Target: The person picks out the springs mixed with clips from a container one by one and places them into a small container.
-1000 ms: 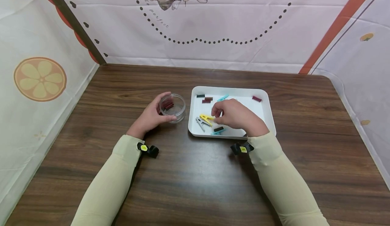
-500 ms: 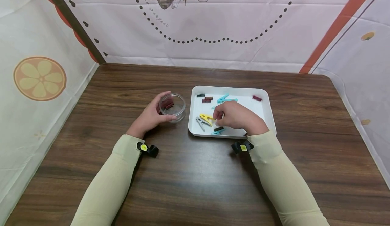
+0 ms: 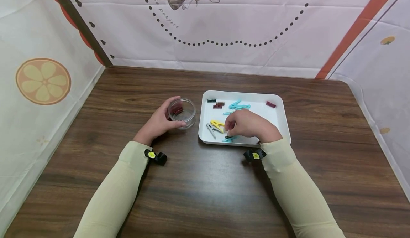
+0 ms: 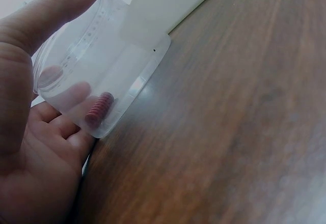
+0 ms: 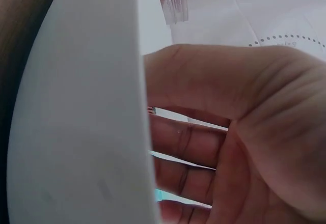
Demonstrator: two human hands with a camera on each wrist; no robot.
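A clear round jar (image 3: pixel 189 115) stands on the table, with my left hand (image 3: pixel 159 121) curled round its left side. Inside it lies a dark red spring (image 4: pixel 100 108). My right hand (image 3: pixel 248 125) is bent down into the white tray (image 3: pixel 284 125), its thumb and fingertips at a small dark spring (image 3: pixel 227 137) that they partly cover. The tray wall hides those fingertips in the right wrist view, so a grip cannot be made out. Left of the fingers lie a yellow clip (image 3: pixel 217 124) and a grey clip (image 3: pixel 211 128).
Light blue clips (image 3: pixel 238 106) lie at the tray's middle, and another blue clip (image 3: pixel 228 140) near its front. Dark and reddish springs (image 3: pixel 218 106) sit back left, a red spring (image 3: pixel 270 104) back right. A printed cloth (image 3: pixel 243 24) hangs behind the wooden table (image 3: pixel 198 191).
My right hand has shifted slightly toward the tray's front, its fingertips now partly covering the dark spring. More of the blue clips behind it shows. My left hand and the jar stay put.
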